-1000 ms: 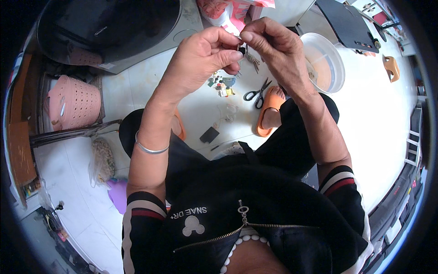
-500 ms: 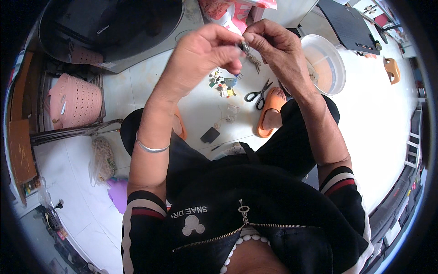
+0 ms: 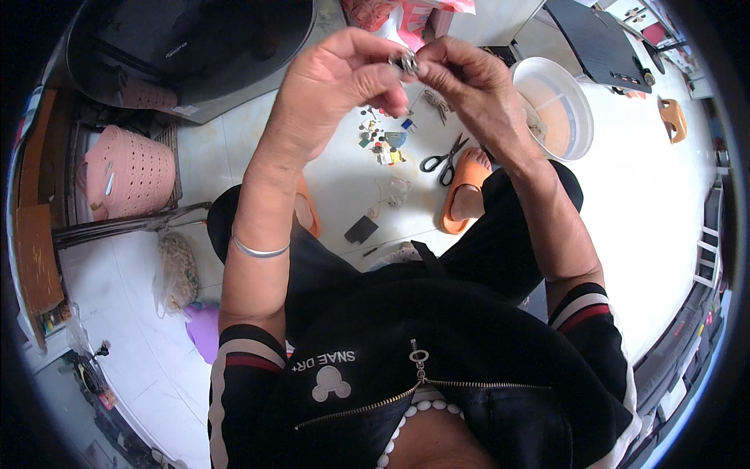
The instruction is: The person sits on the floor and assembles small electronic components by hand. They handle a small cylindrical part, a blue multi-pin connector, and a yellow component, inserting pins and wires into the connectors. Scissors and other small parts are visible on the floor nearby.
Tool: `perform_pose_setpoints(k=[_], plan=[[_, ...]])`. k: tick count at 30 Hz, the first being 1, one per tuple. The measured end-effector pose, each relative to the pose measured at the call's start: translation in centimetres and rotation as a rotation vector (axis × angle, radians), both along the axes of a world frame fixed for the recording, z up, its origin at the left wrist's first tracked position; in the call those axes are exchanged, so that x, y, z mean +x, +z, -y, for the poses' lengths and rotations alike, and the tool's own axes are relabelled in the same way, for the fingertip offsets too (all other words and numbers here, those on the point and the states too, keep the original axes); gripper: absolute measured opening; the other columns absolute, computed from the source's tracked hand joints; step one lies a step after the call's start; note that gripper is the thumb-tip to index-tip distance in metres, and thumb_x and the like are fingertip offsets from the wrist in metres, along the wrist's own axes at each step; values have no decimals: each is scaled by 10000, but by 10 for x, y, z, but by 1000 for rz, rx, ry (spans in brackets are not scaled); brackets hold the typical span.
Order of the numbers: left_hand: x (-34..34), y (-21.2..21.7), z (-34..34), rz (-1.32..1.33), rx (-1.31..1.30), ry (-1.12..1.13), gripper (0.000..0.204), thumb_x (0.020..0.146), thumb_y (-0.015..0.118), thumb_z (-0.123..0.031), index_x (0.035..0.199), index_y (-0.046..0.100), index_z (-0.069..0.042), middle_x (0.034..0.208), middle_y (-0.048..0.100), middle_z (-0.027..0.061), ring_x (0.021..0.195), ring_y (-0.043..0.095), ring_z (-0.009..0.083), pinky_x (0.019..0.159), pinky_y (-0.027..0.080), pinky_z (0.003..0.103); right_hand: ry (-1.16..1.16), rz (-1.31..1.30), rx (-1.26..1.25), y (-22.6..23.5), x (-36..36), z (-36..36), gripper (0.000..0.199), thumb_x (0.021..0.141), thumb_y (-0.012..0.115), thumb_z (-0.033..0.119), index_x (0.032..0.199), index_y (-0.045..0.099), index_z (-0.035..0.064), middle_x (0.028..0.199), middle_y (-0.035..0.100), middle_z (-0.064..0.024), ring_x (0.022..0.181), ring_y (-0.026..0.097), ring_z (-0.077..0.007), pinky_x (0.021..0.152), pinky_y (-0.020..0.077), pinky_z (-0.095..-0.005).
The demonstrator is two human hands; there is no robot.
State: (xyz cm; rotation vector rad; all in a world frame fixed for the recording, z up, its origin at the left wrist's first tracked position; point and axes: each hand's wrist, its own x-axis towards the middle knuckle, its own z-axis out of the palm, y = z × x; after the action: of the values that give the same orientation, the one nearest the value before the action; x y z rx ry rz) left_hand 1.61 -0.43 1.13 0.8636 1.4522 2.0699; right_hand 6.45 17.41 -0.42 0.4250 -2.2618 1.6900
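Note:
A small shiny silvery metal piece point(image 3: 405, 62) with dark gaps is held up between my two hands; its exact kind is too small to tell. My left hand point(image 3: 332, 86) pinches its left side between thumb and fingers. Its right side is gripped by the thumb and bent forefinger of my right hand point(image 3: 476, 86). On the floor beneath lie a heap of small coloured parts point(image 3: 384, 141), a bundle of beige cord point(image 3: 435, 100) partly covered by my right hand, and black-handled scissors point(image 3: 444, 162) beside my right foot.
A black flat square point(image 3: 360, 229) and a small clear bag point(image 3: 398, 191) lie between my feet. A translucent bucket point(image 3: 576, 117) stands to the right, a pink perforated basket point(image 3: 129, 172) to the left. The dark glossy round-topped appliance point(image 3: 187, 47) is at the far left.
Both hands have turned slightly, and the metal piece has shifted a little left and up, showing more plainly. My left fingers are less blurred.

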Motion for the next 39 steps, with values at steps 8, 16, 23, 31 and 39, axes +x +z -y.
perform_pose_setpoints(k=[8, 16, 23, 31, 39], plan=[[2, -9, -5, -142, -274, 97, 182, 816, 591, -70, 976, 543, 4, 769, 601, 71, 696, 595, 119, 655, 495, 228, 44, -13, -12, 12, 8, -1, 155, 825, 586, 183, 860, 608, 33, 746, 600, -21, 710, 556, -85, 633, 464, -224], [-4, -3, 1, -68, -71, 90, 199, 819, 588, -76, 996, 537, 1, 802, 605, 80, 717, 594, 120, 666, 503, 234, 36, 19, 108, 0, 8, 2, 130, 831, 584, 157, 858, 615, 33, 704, 591, -15, 660, 538, -72, 583, 446, -206], [8, -5, -6, -214, -336, 107, 206, 810, 597, -64, 994, 535, 6, 835, 596, 77, 726, 595, 122, 678, 507, 229, 9, -30, 33, 12, 8, -3, 156, 834, 579, 182, 863, 609, 32, 740, 599, -25, 680, 556, -90, 599, 457, -216], [-2, -3, 0, -133, -111, 155, 227, 811, 605, -89, 1001, 527, 9, 804, 601, 76, 708, 597, 126, 668, 506, 245, 74, 49, 67, 9, 10, 3, 151, 823, 596, 185, 841, 617, 36, 695, 588, -22, 646, 525, -68, 573, 432, -206], [5, -6, -4, -130, -135, 25, 194, 823, 583, -72, 990, 530, 12, 805, 601, 81, 718, 597, 121, 665, 509, 245, -41, 37, 78, 8, 6, -5, 151, 829, 588, 175, 862, 614, 30, 715, 591, -18, 658, 533, -71, 572, 433, -206]])
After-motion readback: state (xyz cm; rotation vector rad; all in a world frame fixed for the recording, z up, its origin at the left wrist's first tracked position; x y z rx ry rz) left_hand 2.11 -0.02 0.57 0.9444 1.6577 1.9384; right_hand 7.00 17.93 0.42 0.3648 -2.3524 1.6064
